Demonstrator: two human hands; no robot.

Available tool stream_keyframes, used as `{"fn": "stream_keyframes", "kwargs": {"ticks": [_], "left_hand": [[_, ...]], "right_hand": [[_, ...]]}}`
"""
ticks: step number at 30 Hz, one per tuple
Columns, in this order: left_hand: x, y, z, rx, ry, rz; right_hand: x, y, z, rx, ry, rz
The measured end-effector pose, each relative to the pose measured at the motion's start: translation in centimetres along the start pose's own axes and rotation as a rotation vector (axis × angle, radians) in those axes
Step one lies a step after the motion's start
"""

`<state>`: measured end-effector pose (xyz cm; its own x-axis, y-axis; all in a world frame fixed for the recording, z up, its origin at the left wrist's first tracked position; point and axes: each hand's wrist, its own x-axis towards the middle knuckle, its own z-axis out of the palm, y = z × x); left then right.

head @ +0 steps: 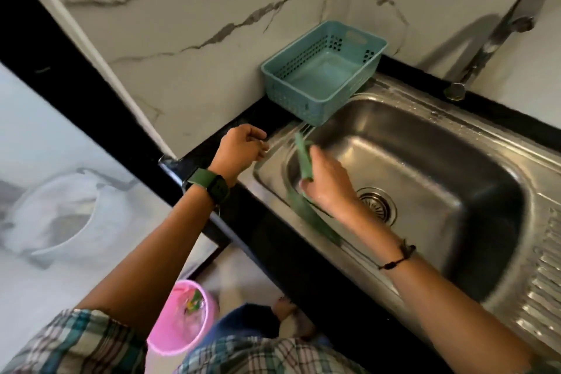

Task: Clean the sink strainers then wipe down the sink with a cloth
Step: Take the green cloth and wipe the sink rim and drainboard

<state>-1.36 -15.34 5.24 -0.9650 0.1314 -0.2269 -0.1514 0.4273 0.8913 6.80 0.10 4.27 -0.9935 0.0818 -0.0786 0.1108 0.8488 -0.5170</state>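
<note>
Right hand (326, 184) closed on green cloth (304, 161) over sink (425, 143) basin's left rim, left hand (243, 149) curled shut at desk's left edge, contents unclear, strainer (376, 202) seated in drain; likely risk: trailing cloth snagging teal basket (321, 70).

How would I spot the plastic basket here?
Find the steel sink against the marble wall. At its far left corner, straddling the rim and black counter, sits the basket. It is teal, rectangular, perforated and empty, the only plastic container up there.
</note>
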Motion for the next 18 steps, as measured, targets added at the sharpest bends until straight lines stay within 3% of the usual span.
{"fn": "stream_keyframes", "kwargs": {"ticks": [3,8,11,14,16,18], "left_hand": [[-1.4,-2.7,0.0,0.046,0.022,-0.024],[-2.2,-4.9,0.5,0.117,0.097,0.069],[-1.8,-5.1,1.1,0.107,0.108,0.137],[-1.4,-5.5,1.2,0.110,0.050,0.207],[-1.0,-6.1,0.8,0.017,0.010,0.218],[-1.1,-6.9,0.4,-0.287,0.049,0.159]], "right_hand": [[-1.1,-2.5,4.0,-0.088,-0.142,-0.113],[-1.1,-0.9,5.4,-0.247,-0.112,-0.316],[-1.6,0.6,5.6,-0.140,-0.331,-0.394],[-3.5,2.0,5.6,-0.144,-0.414,-0.401],[-4.5,2.7,5.5,-0.178,-0.440,-0.383],[-5.0,2.7,5.4,-0.237,-0.444,-0.355]]}}
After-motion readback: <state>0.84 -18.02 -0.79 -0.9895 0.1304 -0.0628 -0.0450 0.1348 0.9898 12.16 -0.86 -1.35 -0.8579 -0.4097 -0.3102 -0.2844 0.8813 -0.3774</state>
